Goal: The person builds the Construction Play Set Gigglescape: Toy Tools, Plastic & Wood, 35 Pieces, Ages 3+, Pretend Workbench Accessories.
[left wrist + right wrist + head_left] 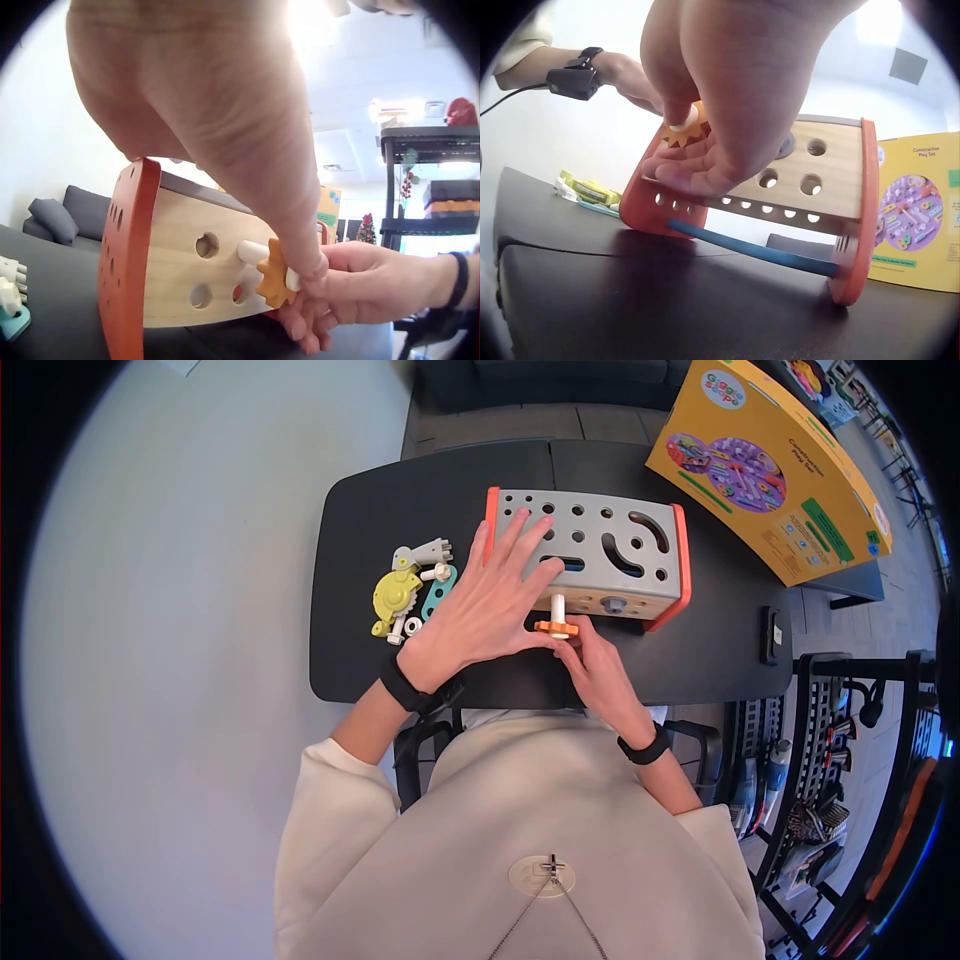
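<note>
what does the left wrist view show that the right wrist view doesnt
Only the left wrist view: a black shelf unit and a small decorated tree in the background.

Only the right wrist view: the blue bar low under the toy, and the grey knob on its wooden front.

Both: the orange gear, the wooden front, the red end panels, and the left hand and right hand.

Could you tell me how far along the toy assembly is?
A grey knob already sits in the wooden panel. In progress is the white bolt, with the right hand at its head and the orange gear standing off the panel. Likely left: seating these, then perhaps the loose yellow and teal pieces.
</note>
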`<state>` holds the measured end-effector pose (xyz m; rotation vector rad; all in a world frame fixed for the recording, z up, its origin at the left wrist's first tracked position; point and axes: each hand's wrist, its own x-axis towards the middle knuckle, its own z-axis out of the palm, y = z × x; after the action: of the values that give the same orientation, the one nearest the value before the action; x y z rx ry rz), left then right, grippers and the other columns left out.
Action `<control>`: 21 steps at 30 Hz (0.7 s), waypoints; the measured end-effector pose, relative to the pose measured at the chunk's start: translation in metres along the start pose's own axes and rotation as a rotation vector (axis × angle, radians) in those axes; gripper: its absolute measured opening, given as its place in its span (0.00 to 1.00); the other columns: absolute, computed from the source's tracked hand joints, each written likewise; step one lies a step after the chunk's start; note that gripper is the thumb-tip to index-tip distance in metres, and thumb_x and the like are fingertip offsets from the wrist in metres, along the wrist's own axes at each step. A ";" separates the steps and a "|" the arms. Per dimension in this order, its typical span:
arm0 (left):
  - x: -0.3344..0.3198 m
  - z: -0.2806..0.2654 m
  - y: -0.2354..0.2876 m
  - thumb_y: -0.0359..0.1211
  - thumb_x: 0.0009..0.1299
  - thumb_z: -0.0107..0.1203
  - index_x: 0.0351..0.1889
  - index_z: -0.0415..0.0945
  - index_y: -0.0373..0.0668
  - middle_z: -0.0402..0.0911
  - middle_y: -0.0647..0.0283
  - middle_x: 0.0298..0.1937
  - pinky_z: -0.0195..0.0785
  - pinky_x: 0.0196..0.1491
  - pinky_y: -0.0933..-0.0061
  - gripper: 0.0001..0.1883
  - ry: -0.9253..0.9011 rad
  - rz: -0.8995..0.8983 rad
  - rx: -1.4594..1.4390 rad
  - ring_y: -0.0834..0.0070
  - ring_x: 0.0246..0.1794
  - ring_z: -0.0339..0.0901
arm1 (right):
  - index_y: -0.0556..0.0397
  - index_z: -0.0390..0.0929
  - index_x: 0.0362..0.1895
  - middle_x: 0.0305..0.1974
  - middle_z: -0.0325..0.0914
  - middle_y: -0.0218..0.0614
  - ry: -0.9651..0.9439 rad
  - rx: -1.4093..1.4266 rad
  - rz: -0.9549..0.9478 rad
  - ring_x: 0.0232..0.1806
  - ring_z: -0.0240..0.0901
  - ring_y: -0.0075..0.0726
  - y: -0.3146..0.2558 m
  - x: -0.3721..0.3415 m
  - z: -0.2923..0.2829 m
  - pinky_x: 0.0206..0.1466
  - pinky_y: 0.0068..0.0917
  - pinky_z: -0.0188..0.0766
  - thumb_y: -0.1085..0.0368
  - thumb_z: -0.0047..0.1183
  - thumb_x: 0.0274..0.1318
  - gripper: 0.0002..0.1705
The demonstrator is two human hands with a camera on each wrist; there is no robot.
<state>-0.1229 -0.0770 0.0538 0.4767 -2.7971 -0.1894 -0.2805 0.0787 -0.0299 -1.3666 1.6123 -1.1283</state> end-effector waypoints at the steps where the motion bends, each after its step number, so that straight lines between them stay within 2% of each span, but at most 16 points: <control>1: 0.000 0.000 0.000 0.60 0.59 0.77 0.65 0.73 0.42 0.54 0.43 0.85 0.44 0.83 0.30 0.45 -0.012 -0.001 0.002 0.37 0.86 0.49 | 0.59 0.69 0.63 0.47 0.85 0.56 -0.001 0.000 0.001 0.49 0.84 0.65 0.000 0.000 0.000 0.49 0.50 0.78 0.67 0.54 0.78 0.17; 7: 0.001 0.001 -0.003 0.61 0.60 0.75 0.62 0.75 0.39 0.57 0.42 0.84 0.44 0.83 0.31 0.44 -0.048 -0.018 0.001 0.39 0.86 0.51 | 0.60 0.67 0.64 0.49 0.86 0.57 -0.035 0.061 0.008 0.51 0.84 0.65 0.000 0.000 0.000 0.52 0.48 0.78 0.68 0.51 0.79 0.17; 13: 0.000 0.002 -0.004 0.59 0.61 0.75 0.62 0.75 0.40 0.57 0.43 0.85 0.43 0.84 0.31 0.41 -0.053 -0.023 -0.030 0.40 0.87 0.50 | 0.60 0.67 0.63 0.46 0.86 0.53 -0.052 0.110 0.018 0.48 0.85 0.60 -0.001 0.002 0.001 0.52 0.46 0.78 0.65 0.47 0.82 0.15; 15: -0.001 0.002 -0.005 0.56 0.63 0.75 0.62 0.75 0.40 0.57 0.44 0.85 0.42 0.84 0.32 0.39 -0.049 -0.024 -0.049 0.40 0.87 0.50 | 0.61 0.67 0.62 0.44 0.86 0.49 -0.061 0.111 0.038 0.45 0.85 0.53 -0.001 0.004 0.001 0.51 0.42 0.78 0.64 0.45 0.84 0.14; 16: -0.001 0.003 -0.005 0.54 0.65 0.74 0.62 0.75 0.41 0.57 0.44 0.85 0.42 0.84 0.32 0.37 -0.044 -0.024 -0.067 0.41 0.87 0.50 | 0.61 0.67 0.62 0.44 0.86 0.49 -0.061 0.111 0.038 0.45 0.85 0.53 0.000 0.006 0.001 0.51 0.42 0.78 0.64 0.45 0.84 0.14; 18: -0.001 0.004 -0.006 0.52 0.67 0.73 0.62 0.75 0.41 0.57 0.45 0.85 0.42 0.84 0.33 0.34 -0.035 -0.025 -0.061 0.42 0.87 0.51 | 0.61 0.68 0.61 0.42 0.86 0.46 0.001 0.208 0.087 0.43 0.85 0.46 0.005 0.011 0.004 0.49 0.39 0.78 0.63 0.42 0.85 0.14; 21: -0.002 0.006 -0.005 0.48 0.70 0.72 0.62 0.76 0.41 0.57 0.46 0.85 0.43 0.84 0.33 0.30 -0.019 -0.031 -0.052 0.43 0.87 0.51 | 0.61 0.69 0.60 0.41 0.85 0.43 0.013 0.186 0.077 0.43 0.84 0.40 0.007 0.015 0.003 0.47 0.35 0.78 0.62 0.41 0.85 0.15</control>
<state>-0.1210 -0.0802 0.0470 0.5086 -2.7963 -0.2746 -0.2830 0.0637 -0.0375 -1.1701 1.5151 -1.2107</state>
